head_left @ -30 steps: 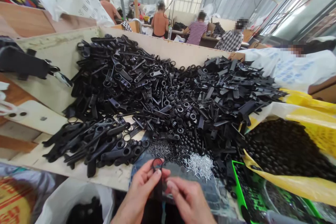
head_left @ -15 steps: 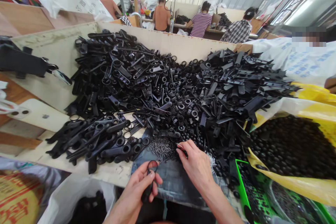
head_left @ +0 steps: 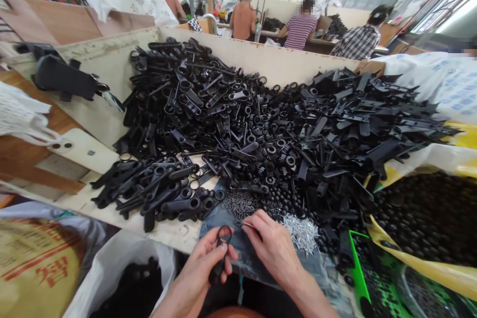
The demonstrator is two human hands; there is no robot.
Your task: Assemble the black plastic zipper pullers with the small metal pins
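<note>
My left hand [head_left: 208, 263] is closed around a black plastic part with a ring-shaped end [head_left: 224, 232]; the ring stands up above the thumb and its lower body runs down through the fingers. To its right, my right hand [head_left: 270, 238] has thumb and fingertips pinched together, and whatever lies in the pinch is too small to make out. Those fingertips are just in front of a pile of small dark screws [head_left: 238, 204]. Beside the knuckles lies a heap of shiny silver pins or screws [head_left: 301, 232]. Both hands are over a dark cloth [head_left: 246, 263].
Large heaps of black handle-like parts [head_left: 194, 94] and flat black pieces [head_left: 357, 114] fill the walled bench. Sorted ringed parts [head_left: 164, 189] lie front left. A white sack [head_left: 100, 263], a green tray [head_left: 359, 268] and a yellow bag of black balls [head_left: 428, 253] flank me. Several people sit behind.
The view has swung left, so the piles sit further right. My right hand has drawn back from the dark pile, uncovering more silver pieces. My left hand keeps its hold on the ringed part.
</note>
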